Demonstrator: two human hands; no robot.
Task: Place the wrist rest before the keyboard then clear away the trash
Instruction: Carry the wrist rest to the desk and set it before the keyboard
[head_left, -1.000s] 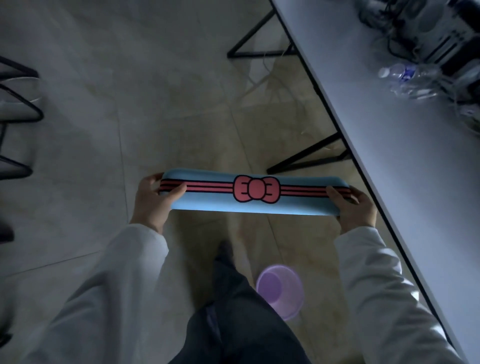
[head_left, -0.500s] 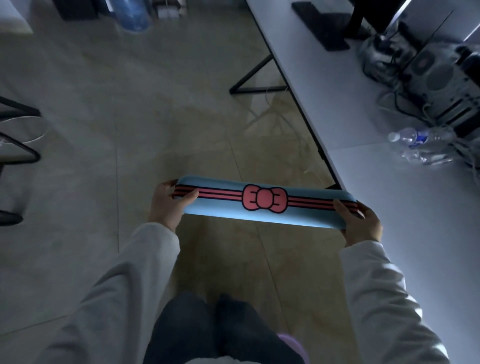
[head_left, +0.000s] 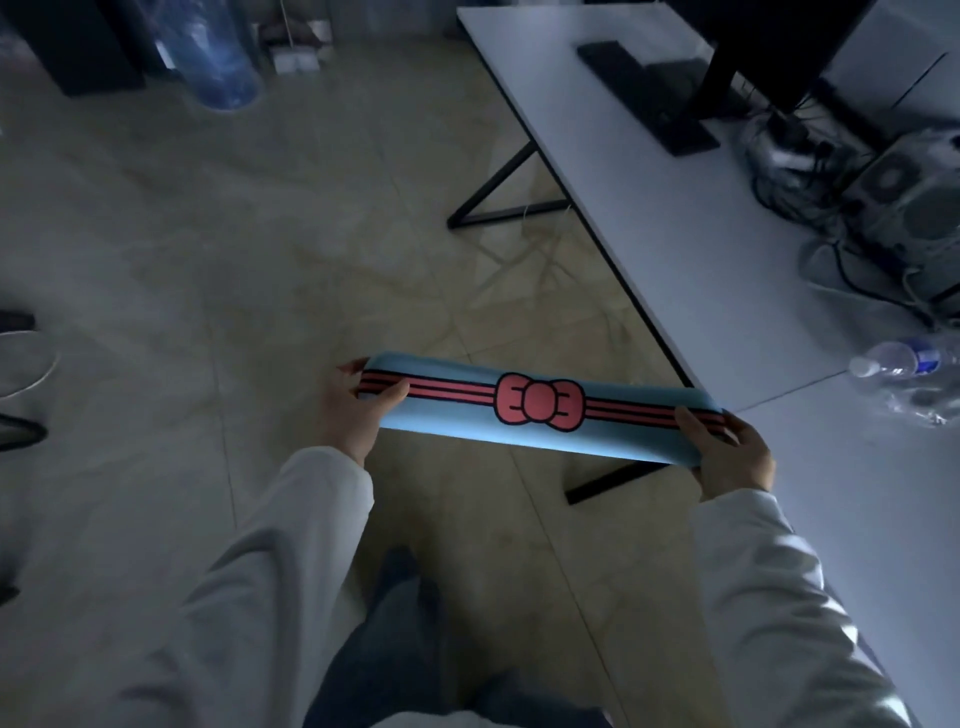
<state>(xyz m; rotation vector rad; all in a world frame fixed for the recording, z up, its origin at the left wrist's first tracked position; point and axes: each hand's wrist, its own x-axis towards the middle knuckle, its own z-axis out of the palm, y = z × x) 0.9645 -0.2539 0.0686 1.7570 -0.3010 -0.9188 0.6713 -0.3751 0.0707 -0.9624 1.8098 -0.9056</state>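
Observation:
I hold a long blue wrist rest (head_left: 467, 423) with red stripes and a red bow printed on it, level over the floor beside the desk. My left hand (head_left: 353, 410) grips its left end and my right hand (head_left: 730, 449) grips its right end, which reaches the desk's edge. A black keyboard (head_left: 644, 93) lies far off on the white desk (head_left: 675, 244), in front of a monitor stand. A crushed clear plastic bottle (head_left: 904, 371) with a blue label lies on the desk at the right.
A tangle of cables and a computer case (head_left: 909, 208) sit at the desk's back right. Black desk legs (head_left: 498, 202) stand on the tiled floor. A blue water jug (head_left: 223, 62) stands at the far wall. Chair parts (head_left: 21, 364) show at the left edge.
The view has swung up and forward along the desk: the keyboard and monitor stand came into sight, the purple bin by my feet left the frame. Both hands kept hold of the wrist rest.

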